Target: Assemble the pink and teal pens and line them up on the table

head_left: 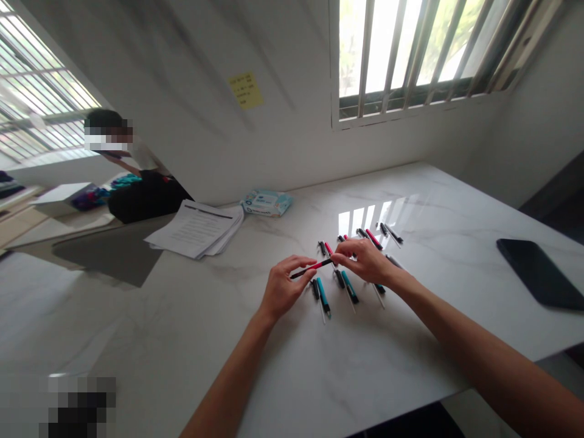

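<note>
A red and black pen (316, 266) is held level above the table between both hands. My left hand (283, 286) grips its left, black end between thumb and fingers. The fingertips of my right hand (360, 258) are closed on its right end. Beneath and around the hands lie several pens taken apart into groups: a teal barrel (322, 293) with a black cap (314, 289) and a thin white refill at the front, another teal barrel (349, 285) beside it, and a red barrel (373, 237) farther back. My right hand and forearm partly hide some parts.
On the white marbled table (191, 340) are stacked papers (196, 228), a wipes packet (266, 202) and a dark phone-like object (541, 274) at the right. A yellow note (245, 90) is on the wall. A person (146, 161) sits at the far left.
</note>
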Action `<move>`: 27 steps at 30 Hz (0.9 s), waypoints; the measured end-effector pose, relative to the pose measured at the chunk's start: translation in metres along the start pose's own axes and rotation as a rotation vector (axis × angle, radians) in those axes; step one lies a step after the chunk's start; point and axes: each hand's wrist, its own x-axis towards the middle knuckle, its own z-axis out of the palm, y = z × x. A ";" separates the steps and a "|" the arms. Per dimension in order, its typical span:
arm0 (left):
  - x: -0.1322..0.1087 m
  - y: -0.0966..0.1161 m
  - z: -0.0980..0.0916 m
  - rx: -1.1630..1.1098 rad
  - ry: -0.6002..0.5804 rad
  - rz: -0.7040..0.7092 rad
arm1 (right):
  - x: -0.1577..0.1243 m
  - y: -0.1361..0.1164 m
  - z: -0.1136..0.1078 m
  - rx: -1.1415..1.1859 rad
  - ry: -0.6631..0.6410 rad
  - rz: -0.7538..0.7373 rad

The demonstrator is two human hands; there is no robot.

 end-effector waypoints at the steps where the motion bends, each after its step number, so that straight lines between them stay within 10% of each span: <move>1: 0.000 0.001 0.001 -0.096 0.028 -0.008 | 0.000 -0.001 0.002 0.030 0.009 0.008; 13: 0.001 -0.006 -0.003 -0.484 0.316 -0.175 | -0.008 -0.027 0.024 0.134 -0.082 -0.005; 18: 0.007 -0.011 -0.006 -0.502 0.480 -0.394 | -0.005 -0.023 0.019 0.073 0.159 0.056; 22: 0.006 -0.013 -0.003 -0.597 0.221 -0.517 | -0.004 -0.018 0.021 0.098 0.287 0.182; 27: 0.002 -0.001 0.008 -0.547 0.069 -0.440 | -0.007 -0.023 0.035 0.124 0.126 0.176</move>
